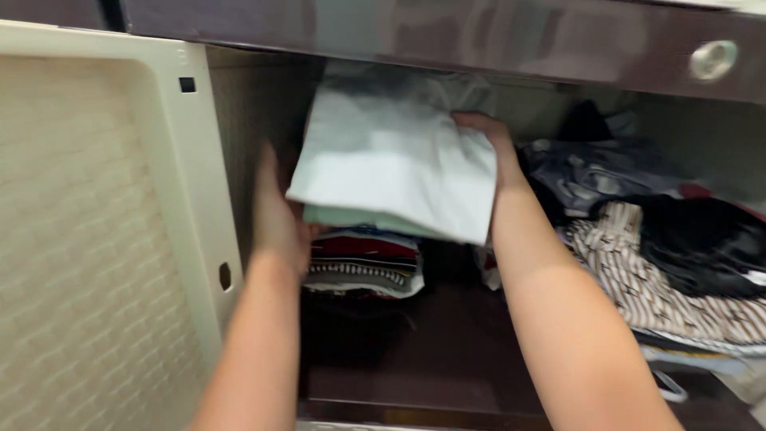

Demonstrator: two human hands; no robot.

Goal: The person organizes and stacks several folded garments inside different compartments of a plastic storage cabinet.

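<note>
both hands grasp a folded white garment (399, 164) atop a clothes stack (367, 259) inside the cabinet, left hand (279, 211) on its left edge, right hand (487, 140) on its far right corner; grip looks partial, so folds may slump onto the striped pile (662, 295)

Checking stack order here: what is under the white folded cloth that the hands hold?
Under the white cloth lies a pale green piece, then a stack of folded striped and red clothes. How far the stack goes down is hidden in shadow.
</note>
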